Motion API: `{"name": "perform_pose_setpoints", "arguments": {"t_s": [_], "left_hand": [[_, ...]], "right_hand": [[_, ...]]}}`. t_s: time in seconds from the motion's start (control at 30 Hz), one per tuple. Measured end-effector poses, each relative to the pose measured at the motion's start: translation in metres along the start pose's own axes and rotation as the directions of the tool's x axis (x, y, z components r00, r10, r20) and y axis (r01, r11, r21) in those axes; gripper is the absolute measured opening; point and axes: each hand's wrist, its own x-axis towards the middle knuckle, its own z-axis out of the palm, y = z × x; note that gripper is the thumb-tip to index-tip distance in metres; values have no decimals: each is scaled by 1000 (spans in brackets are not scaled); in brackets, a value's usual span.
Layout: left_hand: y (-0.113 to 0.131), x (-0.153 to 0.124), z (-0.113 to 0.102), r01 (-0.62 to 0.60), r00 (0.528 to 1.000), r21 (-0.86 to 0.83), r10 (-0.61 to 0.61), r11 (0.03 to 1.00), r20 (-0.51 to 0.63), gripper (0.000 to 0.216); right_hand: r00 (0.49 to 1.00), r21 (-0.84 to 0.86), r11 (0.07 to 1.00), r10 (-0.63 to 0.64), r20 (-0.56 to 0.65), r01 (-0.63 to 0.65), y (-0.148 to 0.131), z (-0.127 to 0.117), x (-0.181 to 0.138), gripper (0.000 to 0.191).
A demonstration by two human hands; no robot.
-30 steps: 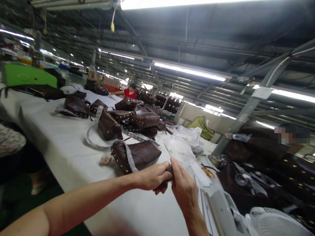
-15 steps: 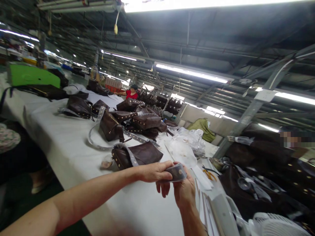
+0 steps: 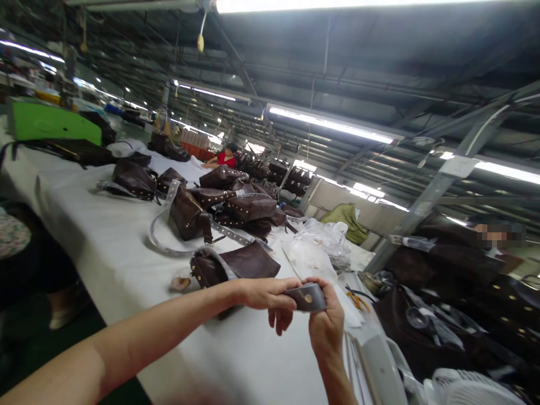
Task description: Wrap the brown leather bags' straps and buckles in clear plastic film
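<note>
Between both hands is a dark strap [image 3: 310,297] with a gold stud, folded over and apparently wrapped in clear film. My left hand [image 3: 270,298] pinches its left end, the thumb lying on top and the other fingers curled below. My right hand [image 3: 328,312] grips the strap's right end, fingers wrapped behind it. Just beyond my left forearm lies a dark brown studded bag [image 3: 248,261] on the white-covered table [image 3: 248,360]. Another brown bag [image 3: 185,214] stands behind it, its film-wrapped strap [image 3: 158,239] looping over the cloth.
More brown bags [image 3: 253,207] are heaped farther back. Clear plastic wrap [image 3: 323,242] and orange-handled pliers [image 3: 358,301] lie right of the hands. Dark studded bags [image 3: 455,304] and a white fan [image 3: 468,388] are at the right. A person in red [image 3: 226,157] is at the far end.
My right hand has shifted slightly right with the strap's end. The strap has turned so its studded face shows more fully. My left hand has barely moved.
</note>
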Motion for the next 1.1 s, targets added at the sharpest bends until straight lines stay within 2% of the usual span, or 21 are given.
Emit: {"name": "perform_pose_setpoints", "arguments": {"t_s": [0.03, 0.1, 0.17, 0.27, 0.33, 0.4, 0.43, 0.47, 0.53, 0.6, 0.7, 0.77, 0.8, 0.83, 0.87, 0.9, 0.93, 0.97, 1.0, 1.03, 1.1], "left_hand": [[-4, 1, -2, -4, 1000, 15, 4, 1000, -4, 35], [-9, 2, -1, -20, 999, 40, 21, 999, -29, 31], [-11, 3, 3, -38, 997, 44, 41, 998, -72, 31], [-8, 2, 8, -60, 986, 34, 64, 998, -151, 36], [-5, 0, 6, -56, 993, 8, 56, 998, -107, 34], [-3, -2, 3, -35, 999, -20, 35, 999, -21, 34], [-5, -2, 1, -29, 1000, -28, 29, 999, 0, 36], [-7, -2, 0, -30, 1000, -34, 30, 999, 1, 37], [-13, -1, 0, -52, 998, -51, 50, 997, -30, 40], [-19, -2, 3, -66, 996, -39, 63, 997, -63, 40], [-21, -7, 6, -16, 992, 72, 25, 997, -123, 36], [-17, -11, 7, 26, 980, 115, -3, 993, -200, 29], [-15, -12, 7, 40, 972, 120, -11, 992, -235, 26], [-12, -13, 8, 52, 966, 120, -19, 991, -257, 23], [-8, -12, 9, 64, 964, 126, -28, 990, -265, 22], [-5, -12, 11, 79, 964, 149, -38, 986, -262, 23], [-1, -10, 14, 95, 965, 182, -45, 979, -259, 26], [2, -9, 18, 107, 964, 216, -48, 970, -260, 30], [4, -7, 21, 115, 961, 245, -45, 963, -273, 33], [7, -6, 24, 119, 954, 247, -42, 962, -296, 34], [10, -3, 26, 109, 952, 205, -43, 973, -303, 36]], "right_hand": [[995, 153, 983, 99, 17, -101, 0, 5, -2, 23], [972, 409, 883, 225, 65, -232, -2, 16, -5, 24], [948, 532, 788, 304, 98, -308, -3, 25, -7, 25], [883, 573, 682, 429, 190, -455, -3, 30, -8, 29], [792, 519, 599, 487, 370, -610, -2, 29, -8, 42], [690, 432, 544, 486, 536, -719, 0, 27, -7, 57], [665, 412, 532, 480, 573, -739, 0, 26, -7, 60], [670, 422, 529, 479, 567, -736, 1, 26, -6, 60], [744, 495, 555, 479, 467, -668, 2, 29, -6, 52], [823, 541, 620, 446, 353, -568, 5, 32, -7, 44], [892, 516, 727, 371, 260, -453, 14, 33, -11, 38], [931, 401, 841, 309, 195, -363, 21, 28, -12, 30], [960, 285, 919, 241, 143, -273, 23, 23, -12, 25], [987, 129, 982, 130, 93, -141, 24, 18, -11, 26], [998, -46, 998, -31, 62, 34, 23, 12, -9, 30], [974, -208, 952, -215, 75, 226, 21, 7, -8, 34], [916, -333, 853, -381, 129, 401, 17, 2, -7, 38], [835, -406, 731, -509, 210, 548, 12, -1, -6, 40], [764, -436, 629, -563, 316, 644, 7, -3, -5, 44], [731, -473, 561, -577, 365, 679, 1, -4, -5, 45], [751, -566, 512, -558, 353, 647, -6, -3, -2, 37]]}}
